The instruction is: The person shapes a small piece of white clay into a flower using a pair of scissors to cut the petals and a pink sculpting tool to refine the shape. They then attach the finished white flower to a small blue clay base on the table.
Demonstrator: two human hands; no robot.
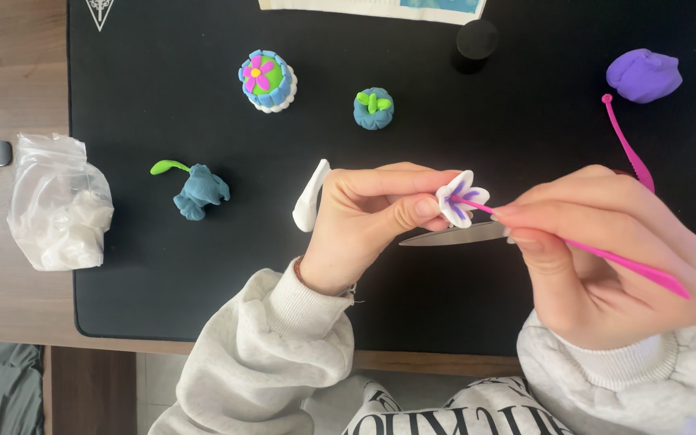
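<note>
Overall, a black mat (163,266) covers most of the wooden surface (26,306). Left of the mat lies a clear plastic bag (58,201) with white clay inside.

Left hand (364,221): fingers curled closed, pinching a small clay flower (460,197) between thumb and forefinger, held above the mat near its middle. Right hand (606,254): closed in a pen-like grip on a thin pink modelling tool (606,255), whose tip touches the flower's centre.

Flower: white, flat pointed petals spreading outward, purple streaks running from the centre along the petals. Petal count not resolvable; part sits behind the thumb.

Below the flower, a grey metal blade (453,235) lies on the mat, partly hidden by the right hand. A white clay strip (310,197) sits just beside the left hand.

Other items on the mat, well apart from the hands:
- purple clay lump (643,75), top right
- second pink tool (626,145) below it
- round cake-like piece (267,79), blue and white with a pink flower on green
- blue clay lump with a green stem (196,189)
- small blue piece with green leaves (373,108)
- black cap (477,40)
</note>
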